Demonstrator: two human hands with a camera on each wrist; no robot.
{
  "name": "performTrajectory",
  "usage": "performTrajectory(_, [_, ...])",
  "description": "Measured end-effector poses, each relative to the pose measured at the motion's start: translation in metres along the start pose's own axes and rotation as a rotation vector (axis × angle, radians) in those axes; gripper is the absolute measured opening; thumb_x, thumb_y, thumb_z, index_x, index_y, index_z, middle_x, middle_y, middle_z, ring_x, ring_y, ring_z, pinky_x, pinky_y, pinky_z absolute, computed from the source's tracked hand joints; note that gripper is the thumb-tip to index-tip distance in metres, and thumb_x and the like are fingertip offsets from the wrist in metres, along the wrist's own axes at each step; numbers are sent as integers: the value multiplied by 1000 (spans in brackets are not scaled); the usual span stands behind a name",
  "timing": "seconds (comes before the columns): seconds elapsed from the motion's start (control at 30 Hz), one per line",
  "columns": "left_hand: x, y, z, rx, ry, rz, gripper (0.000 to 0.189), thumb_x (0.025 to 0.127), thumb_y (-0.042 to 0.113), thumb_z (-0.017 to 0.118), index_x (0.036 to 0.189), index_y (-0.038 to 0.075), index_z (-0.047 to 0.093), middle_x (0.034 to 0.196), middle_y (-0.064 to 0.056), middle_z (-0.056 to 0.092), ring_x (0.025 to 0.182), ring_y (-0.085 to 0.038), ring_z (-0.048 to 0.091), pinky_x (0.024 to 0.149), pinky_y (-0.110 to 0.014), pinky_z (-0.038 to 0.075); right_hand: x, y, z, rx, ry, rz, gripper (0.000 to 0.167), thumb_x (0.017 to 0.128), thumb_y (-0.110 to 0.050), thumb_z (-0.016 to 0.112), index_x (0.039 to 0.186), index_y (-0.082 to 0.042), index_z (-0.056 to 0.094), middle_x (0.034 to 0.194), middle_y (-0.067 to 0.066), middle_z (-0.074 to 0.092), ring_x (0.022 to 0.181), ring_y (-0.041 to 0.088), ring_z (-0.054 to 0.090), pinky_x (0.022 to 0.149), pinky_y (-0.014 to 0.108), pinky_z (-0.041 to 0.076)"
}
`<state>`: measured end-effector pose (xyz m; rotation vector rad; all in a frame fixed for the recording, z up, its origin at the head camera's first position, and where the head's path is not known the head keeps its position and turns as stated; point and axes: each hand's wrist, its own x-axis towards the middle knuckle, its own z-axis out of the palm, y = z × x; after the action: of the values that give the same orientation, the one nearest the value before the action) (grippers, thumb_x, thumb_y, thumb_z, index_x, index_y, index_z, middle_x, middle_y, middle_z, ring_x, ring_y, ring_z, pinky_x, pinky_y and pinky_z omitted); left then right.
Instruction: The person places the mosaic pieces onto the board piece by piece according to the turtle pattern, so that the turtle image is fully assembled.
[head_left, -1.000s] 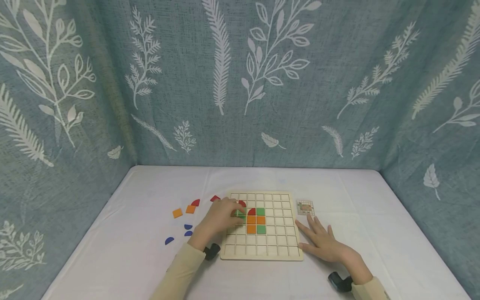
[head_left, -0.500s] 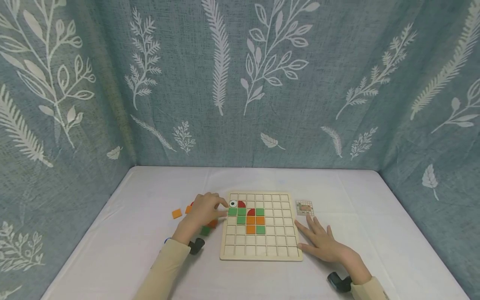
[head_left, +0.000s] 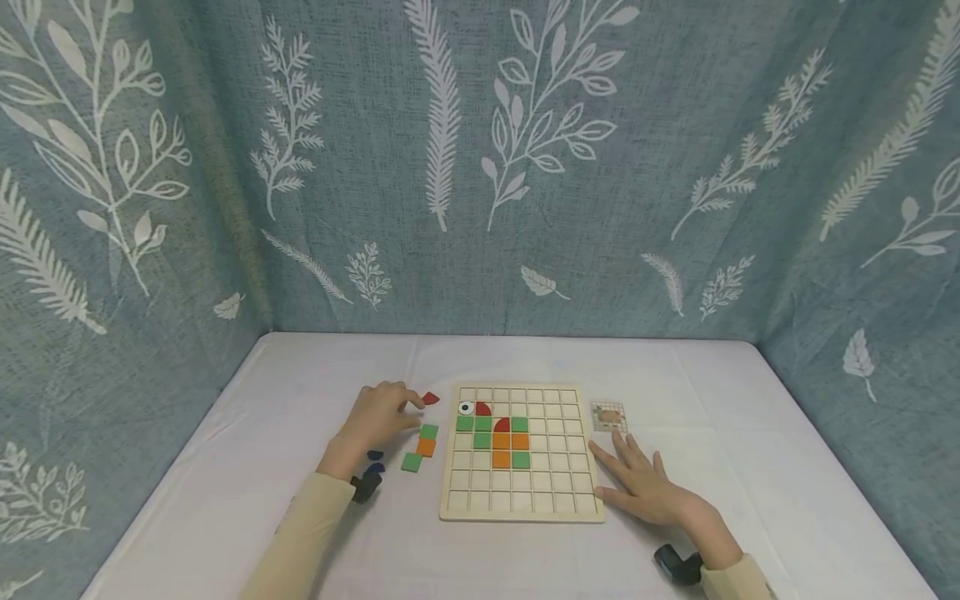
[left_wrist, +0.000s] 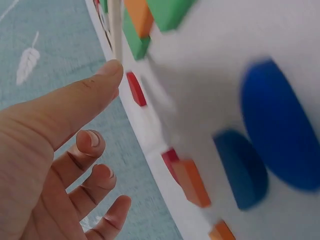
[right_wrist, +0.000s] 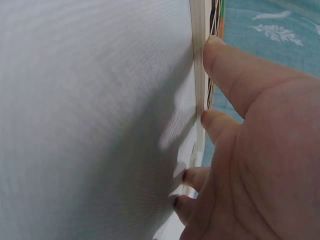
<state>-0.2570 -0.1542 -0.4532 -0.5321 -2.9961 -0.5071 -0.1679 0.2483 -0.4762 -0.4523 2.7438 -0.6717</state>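
My left hand hovers left of the board over loose pieces, its thumb and fingers apart with nothing between them. Close by its fingertips lie a red quarter-round piece and a green square tile. In the left wrist view an orange tile and a blue half-round piece lie beyond the fingers. A wooden grid board bears green, orange and red pieces and a tile with an eye. Fingers spread, my right hand touches the board's right edge.
A small picture card lies beyond the right hand's fingers. Another orange tile and green tile sit between the left hand and the board. A patterned curtain encloses the white-covered table.
My left hand has drawn back leftward from the board to the loose pieces, uncovering the eye tile and green tiles in the grid. The right hand stays put.
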Motion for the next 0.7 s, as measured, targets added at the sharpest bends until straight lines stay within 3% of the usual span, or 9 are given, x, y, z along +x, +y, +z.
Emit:
performTrajectory(0.37, [0,-19,-10,60,19,-23,25,74,19,77,97,13,72,71,0,56,70,-18,49,76,-48,38,-1,-1,-2,-8,-1,-10,68,91,-47,48,147,-16,26,151,27,4,137,48,-4,98,70,-8])
performTrajectory(0.57, [0,-22,-14,98,2,-84,26,74,19,78,97,9,71,69,-1,52,71,-21,48,80,-51,36,-1,-1,-2,-2,-11,-4,68,90,-48,48,147,-17,25,151,26,4,137,48,-5,98,70,-9])
performTrajectory(0.7, [0,-22,-15,115,1,-87,25,74,20,78,95,9,71,71,-2,54,74,-24,52,79,-52,37,-1,0,-2,-3,-10,-7,68,90,-48,48,147,-17,26,151,26,4,137,48,-5,98,70,-9])
